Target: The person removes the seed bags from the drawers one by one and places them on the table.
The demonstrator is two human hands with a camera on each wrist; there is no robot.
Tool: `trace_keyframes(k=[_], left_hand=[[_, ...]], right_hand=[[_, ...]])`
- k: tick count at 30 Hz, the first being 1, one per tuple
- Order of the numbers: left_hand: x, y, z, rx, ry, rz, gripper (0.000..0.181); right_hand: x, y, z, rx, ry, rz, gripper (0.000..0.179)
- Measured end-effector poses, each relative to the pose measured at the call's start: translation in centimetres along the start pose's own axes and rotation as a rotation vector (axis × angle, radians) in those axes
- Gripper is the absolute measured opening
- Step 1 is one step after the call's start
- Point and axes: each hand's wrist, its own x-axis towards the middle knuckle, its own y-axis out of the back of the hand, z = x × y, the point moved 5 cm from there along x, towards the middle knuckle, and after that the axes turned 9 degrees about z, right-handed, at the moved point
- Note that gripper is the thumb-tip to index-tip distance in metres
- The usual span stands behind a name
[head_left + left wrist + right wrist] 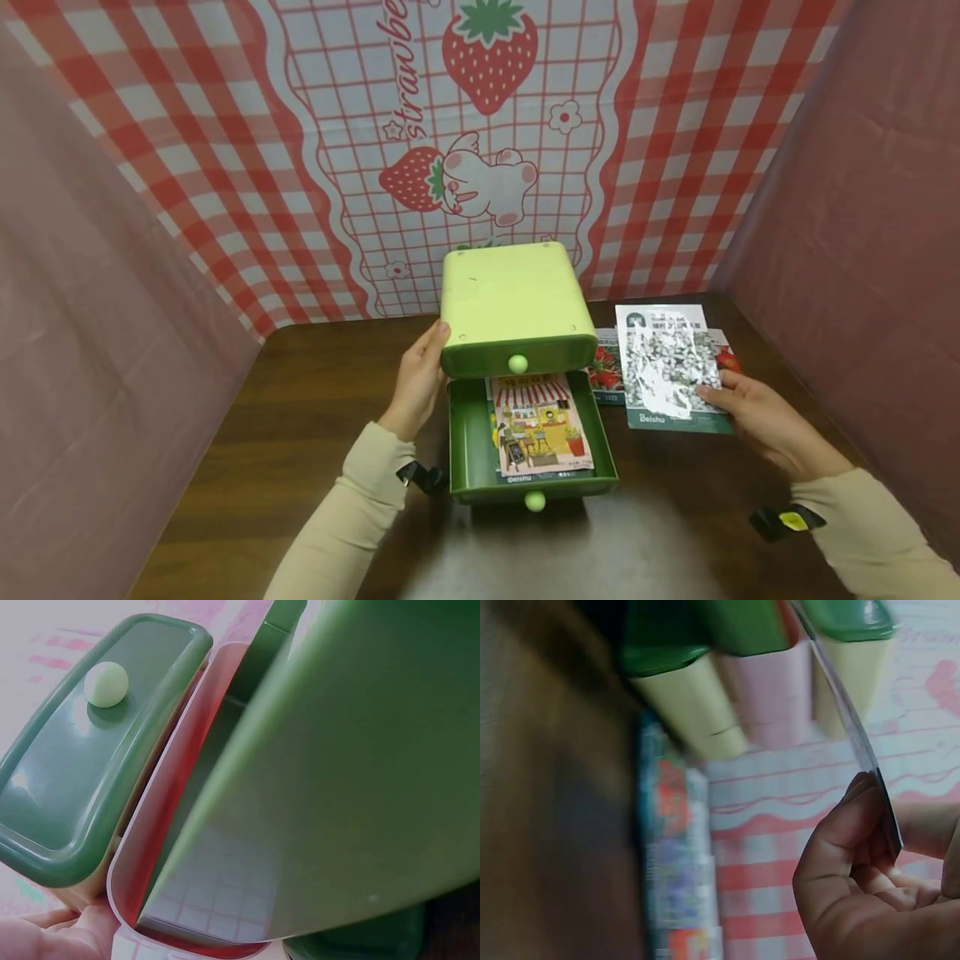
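Note:
In the head view my left hand (417, 382) touches the left side of a small drawer unit (513, 292) with a pale yellow top and green fronts. My right hand (772, 425) pinches a white-and-green seed packet (667, 367), printed with small white flowers, by its right edge, to the right of the unit. Below the shut top drawer, a green drawer (471, 446) is pulled out. A pink packet (540, 429) with a striped awning picture lies in it over other packets. In the right wrist view the held packet (859, 742) appears edge-on between thumb and fingers.
More seed packets (606, 371) lie on the dark wooden table (300, 417) right of the unit, partly hidden by the held one. A strawberry-print checked cloth (330, 167) hangs behind. Pink cloths (840, 208) close off both sides.

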Motion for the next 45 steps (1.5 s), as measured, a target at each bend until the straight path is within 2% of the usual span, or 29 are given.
trace_keyframes(k=[3, 4, 9, 13, 19, 24, 31, 34, 40, 45], left_hand=[[0.0, 0.0, 0.0, -0.004, 0.002, -0.004, 0.068], [0.0, 0.0, 0.0, -0.004, 0.001, -0.005, 0.069], [0.0, 0.0, -0.1, 0.000, -0.004, -0.004, 0.068], [0.1, 0.0, -0.1, -0.002, -0.008, -0.007, 0.069], [0.1, 0.0, -0.1, -0.005, -0.004, -0.002, 0.069], [0.2, 0.1, -0.1, 0.015, -0.010, 0.003, 0.068], [0.0, 0.1, 0.1, 0.006, -0.002, 0.007, 0.066], [0.0, 0.0, 0.0, 0.007, 0.001, 0.004, 0.066], [0.1, 0.1, 0.0, 0.005, -0.001, 0.007, 0.067], [0.0, 0.1, 0.0, 0.002, -0.002, 0.003, 0.069]], right_hand=[[0.6, -0.1, 1.8, -0.092, -0.024, 0.000, 0.013], [0.7, -0.2, 2.4, -0.138, -0.041, 0.012, 0.017], [1.2, -0.9, 4.9, -0.412, -0.111, 0.050, 0.052], [1.3, -1.6, 6.3, -0.522, -0.104, 0.035, 0.044], [1.4, -2.6, 7.6, -0.602, -0.076, 0.046, 0.024], [1.2, -3.1, 8.0, -0.604, -0.081, 0.037, 0.021], [1.3, -3.6, 8.3, -0.656, -0.072, 0.055, 0.027], [1.3, -3.6, 8.3, -0.718, -0.062, 0.071, 0.035], [1.3, -3.6, 7.7, -0.878, 0.012, 0.101, 0.044], [1.4, -3.6, 7.5, -0.982, 0.012, 0.118, 0.047]])
